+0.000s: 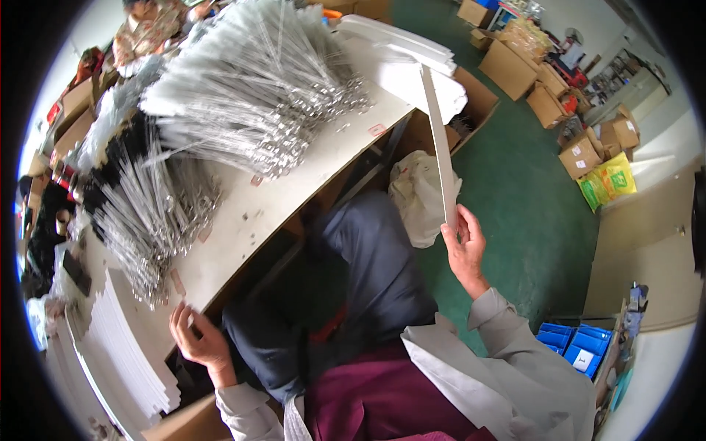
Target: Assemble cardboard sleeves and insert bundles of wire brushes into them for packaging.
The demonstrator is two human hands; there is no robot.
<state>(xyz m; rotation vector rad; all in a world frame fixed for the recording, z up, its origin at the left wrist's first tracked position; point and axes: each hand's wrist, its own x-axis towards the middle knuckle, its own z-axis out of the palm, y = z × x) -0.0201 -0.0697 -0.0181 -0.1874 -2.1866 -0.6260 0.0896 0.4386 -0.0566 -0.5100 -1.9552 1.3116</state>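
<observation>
My right hand [466, 246] pinches the lower end of a long, narrow, pale flat strip [439, 143], which looks like folded card. The strip stands up from my fingers toward the far right corner of the table, where its upper end overlaps a pile of white flat pieces [401, 55]. At the near table edge, my left hand [197, 339] is empty, its fingers loosely bent and apart. Close to it lies a stack of long white flat pieces [121, 349]. A smaller bundle of thin metallic-ended rods in clear sleeves [151, 220] lies just beyond that hand.
A large heap of similar sleeved rods [254, 88] covers the far part of the white table [239, 228]. Another person [143, 33] sits beyond it. A pale sack [423, 195] rests under the table's right end. Cardboard boxes [509, 67] and blue bins [588, 345] stand to the right.
</observation>
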